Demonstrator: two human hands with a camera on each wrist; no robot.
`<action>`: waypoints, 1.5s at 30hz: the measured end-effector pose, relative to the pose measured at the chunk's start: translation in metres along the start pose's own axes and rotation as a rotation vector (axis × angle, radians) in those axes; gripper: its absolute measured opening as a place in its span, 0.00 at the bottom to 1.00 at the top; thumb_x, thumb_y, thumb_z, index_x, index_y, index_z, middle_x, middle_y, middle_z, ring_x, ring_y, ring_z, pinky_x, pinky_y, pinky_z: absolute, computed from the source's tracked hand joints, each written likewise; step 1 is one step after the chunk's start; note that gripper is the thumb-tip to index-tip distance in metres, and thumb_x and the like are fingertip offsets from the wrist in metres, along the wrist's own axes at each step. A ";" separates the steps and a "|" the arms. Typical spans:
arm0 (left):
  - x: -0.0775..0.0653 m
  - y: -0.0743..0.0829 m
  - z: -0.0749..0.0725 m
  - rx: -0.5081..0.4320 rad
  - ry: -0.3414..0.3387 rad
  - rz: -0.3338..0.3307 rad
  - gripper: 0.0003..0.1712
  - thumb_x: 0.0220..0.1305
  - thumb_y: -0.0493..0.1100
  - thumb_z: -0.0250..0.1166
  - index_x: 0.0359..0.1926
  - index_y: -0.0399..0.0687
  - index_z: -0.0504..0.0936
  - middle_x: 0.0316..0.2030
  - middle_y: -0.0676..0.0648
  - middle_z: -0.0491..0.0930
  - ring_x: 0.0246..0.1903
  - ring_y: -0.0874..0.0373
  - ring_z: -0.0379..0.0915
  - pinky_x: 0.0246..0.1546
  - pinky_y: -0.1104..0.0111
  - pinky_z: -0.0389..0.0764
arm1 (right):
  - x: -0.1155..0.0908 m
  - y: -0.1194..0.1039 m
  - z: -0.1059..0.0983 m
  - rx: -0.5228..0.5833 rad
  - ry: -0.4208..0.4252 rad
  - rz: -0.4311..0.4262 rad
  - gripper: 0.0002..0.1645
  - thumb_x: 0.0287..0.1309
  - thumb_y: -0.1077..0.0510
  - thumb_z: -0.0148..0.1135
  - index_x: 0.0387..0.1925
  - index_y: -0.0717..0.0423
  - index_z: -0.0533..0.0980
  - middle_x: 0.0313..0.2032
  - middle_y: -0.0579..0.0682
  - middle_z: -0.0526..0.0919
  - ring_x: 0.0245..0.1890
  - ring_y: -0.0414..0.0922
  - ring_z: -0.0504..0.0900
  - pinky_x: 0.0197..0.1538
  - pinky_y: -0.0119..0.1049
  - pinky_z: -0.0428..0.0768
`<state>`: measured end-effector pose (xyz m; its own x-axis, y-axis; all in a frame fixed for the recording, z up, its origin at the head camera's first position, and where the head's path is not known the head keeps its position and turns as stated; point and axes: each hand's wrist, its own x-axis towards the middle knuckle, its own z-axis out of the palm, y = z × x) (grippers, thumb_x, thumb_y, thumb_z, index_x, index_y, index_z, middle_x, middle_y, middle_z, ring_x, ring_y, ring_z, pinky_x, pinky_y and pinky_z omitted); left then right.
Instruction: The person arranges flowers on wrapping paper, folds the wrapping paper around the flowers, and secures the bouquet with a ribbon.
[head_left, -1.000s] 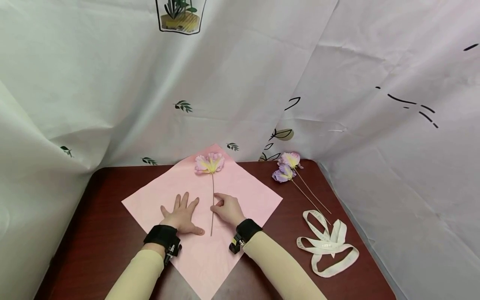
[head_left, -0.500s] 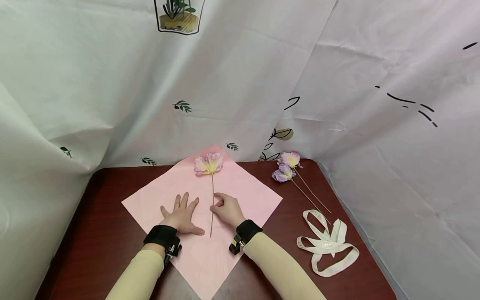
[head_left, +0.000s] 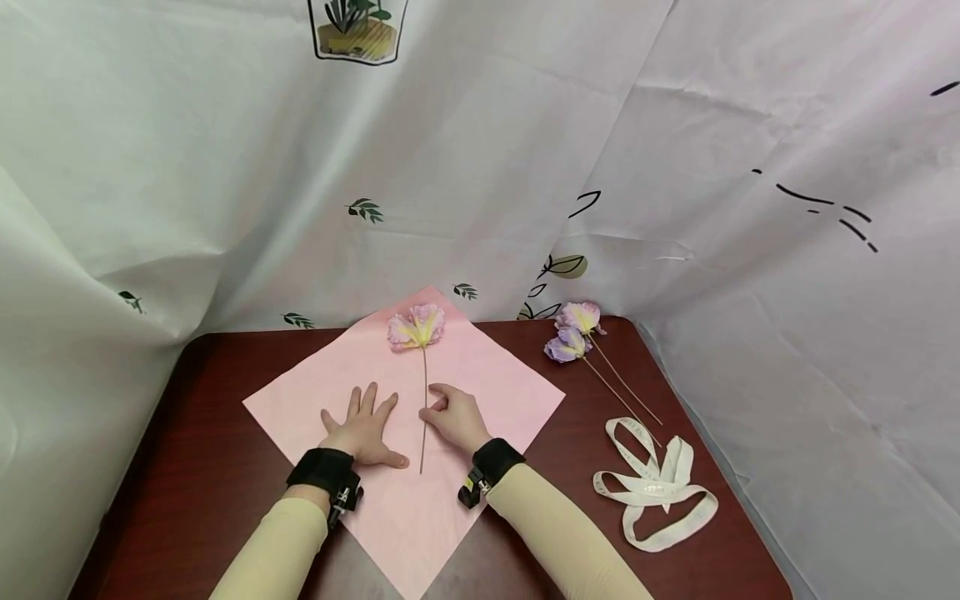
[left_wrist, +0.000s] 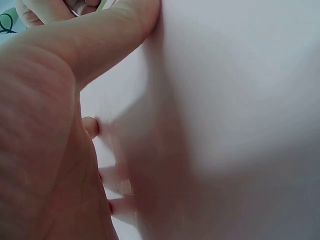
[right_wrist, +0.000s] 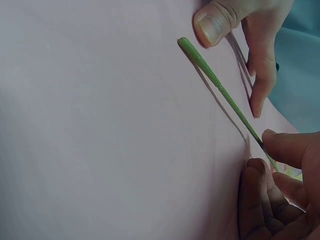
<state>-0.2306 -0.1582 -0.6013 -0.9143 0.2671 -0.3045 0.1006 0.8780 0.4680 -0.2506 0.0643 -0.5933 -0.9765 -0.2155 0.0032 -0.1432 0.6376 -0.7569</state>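
Observation:
A square sheet of pink wrapping paper (head_left: 480, 367) lies cornerwise on the dark red table. On it is a pink and yellow artificial flower (head_left: 417, 327), its bloom near the far corner and its thin stem (right_wrist: 232, 104) running toward the person; the stem looks green in the right wrist view. My right hand (head_left: 457, 419) pinches this stem between thumb and fingers about midway along. To the left of the stem, my left hand (head_left: 363, 436) rests on the paper with fingers spread. Its thumb (right_wrist: 212, 27) lies close to the stem's lower end, apart from it.
A purple flower (head_left: 567, 345) and another pink flower (head_left: 580, 318) lie at the table's far right. A loosely looped white ribbon (head_left: 670, 498) is nearer, at the right. Behind the table (head_left: 202, 467) hangs a white patterned curtain (head_left: 480, 150), which continues along both sides.
The flower has shifted very slightly to the left and toward the person. Both hands stay practically where they were.

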 end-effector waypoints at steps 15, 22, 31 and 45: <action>0.001 0.001 0.000 0.017 0.005 0.002 0.75 0.49 0.71 0.86 0.88 0.46 0.59 0.88 0.28 0.37 0.86 0.24 0.27 0.65 0.11 0.29 | -0.002 -0.001 -0.004 0.022 0.008 0.003 0.32 0.68 0.55 0.77 0.69 0.62 0.81 0.30 0.41 0.88 0.32 0.35 0.82 0.52 0.38 0.82; 0.002 -0.001 0.001 0.018 0.003 -0.001 0.76 0.48 0.72 0.86 0.88 0.46 0.59 0.88 0.28 0.37 0.85 0.23 0.27 0.65 0.11 0.29 | -0.002 0.004 -0.013 0.030 0.014 0.010 0.31 0.71 0.54 0.76 0.71 0.59 0.81 0.32 0.39 0.88 0.33 0.34 0.81 0.51 0.39 0.82; 0.003 -0.004 0.001 0.017 -0.007 0.000 0.77 0.48 0.72 0.86 0.89 0.46 0.58 0.88 0.28 0.36 0.85 0.23 0.26 0.65 0.11 0.28 | 0.001 0.029 -0.056 0.022 0.061 0.035 0.29 0.71 0.55 0.76 0.70 0.60 0.82 0.35 0.45 0.88 0.34 0.37 0.82 0.48 0.36 0.81; 0.001 0.000 0.000 0.022 -0.019 -0.001 0.77 0.47 0.72 0.86 0.89 0.47 0.58 0.88 0.28 0.36 0.86 0.24 0.26 0.64 0.11 0.28 | -0.013 0.119 -0.178 -0.105 0.237 0.162 0.18 0.75 0.55 0.70 0.58 0.62 0.88 0.34 0.53 0.91 0.32 0.46 0.89 0.38 0.37 0.79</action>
<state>-0.2313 -0.1578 -0.6013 -0.9066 0.2736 -0.3212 0.1083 0.8867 0.4494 -0.2838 0.2744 -0.5671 -0.9966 0.0653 0.0498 0.0132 0.7255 -0.6881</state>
